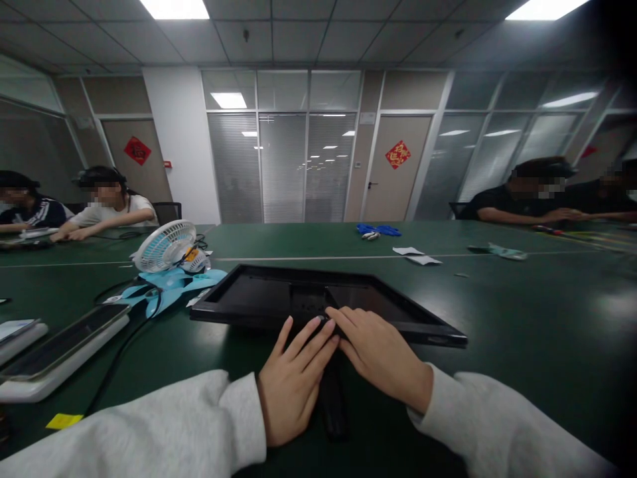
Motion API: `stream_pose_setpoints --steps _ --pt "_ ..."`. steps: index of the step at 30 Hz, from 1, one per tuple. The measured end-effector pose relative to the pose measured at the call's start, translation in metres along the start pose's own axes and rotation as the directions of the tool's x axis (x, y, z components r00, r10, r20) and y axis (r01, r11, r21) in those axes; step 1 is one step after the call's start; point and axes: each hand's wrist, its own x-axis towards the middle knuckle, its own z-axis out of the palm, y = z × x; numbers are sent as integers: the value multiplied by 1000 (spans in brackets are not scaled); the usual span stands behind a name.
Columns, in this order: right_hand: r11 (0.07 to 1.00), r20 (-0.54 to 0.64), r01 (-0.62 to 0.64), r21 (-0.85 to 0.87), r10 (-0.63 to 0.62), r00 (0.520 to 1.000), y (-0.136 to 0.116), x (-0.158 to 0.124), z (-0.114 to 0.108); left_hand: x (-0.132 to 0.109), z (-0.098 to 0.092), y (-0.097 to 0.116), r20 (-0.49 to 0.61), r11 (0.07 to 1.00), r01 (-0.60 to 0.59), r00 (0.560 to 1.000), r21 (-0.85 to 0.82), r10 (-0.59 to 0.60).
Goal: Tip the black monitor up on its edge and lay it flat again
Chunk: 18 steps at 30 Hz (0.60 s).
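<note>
A black monitor (266, 282) lies tilted on the table in front of me, with a raised rim around its recessed upper side. A dark bar (333, 405), which looks like the stand, extends from its near edge toward me. My left hand (298, 375) rests with outstretched fingers against the middle of that edge, fingertips meeting those of the other hand. Over the same spot, my right hand (381, 355) bends its fingers on top with the thumb in front, closed on the edge. Whatever is beneath the fingertips is hidden.
At left stand a white fan (169, 245), light-blue fan blades (172, 289), a black cable (122, 355) and a phone on a white block (64, 345). Farther off lie blue cable (381, 230) and paper pieces (418, 255). People sit at both sides of the green table (527, 318).
</note>
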Motion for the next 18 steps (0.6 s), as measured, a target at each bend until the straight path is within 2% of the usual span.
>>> stream_pose_setpoints --steps 5,10,14,18 --pt "998 15 -50 47 49 999 4 -2 -2 0 -1 0 21 999 -14 1000 -41 15" --pt "993 28 -109 43 108 994 19 -1 1 0 4 1 37 984 29 999 -174 -22" --pt "982 81 -186 18 184 980 43 3 6 -2 13 -3 144 957 100 988 -273 -63" --pt "947 164 -312 -82 322 933 78 5 13 -6 20 -9 242 941 123 969 -316 -45"
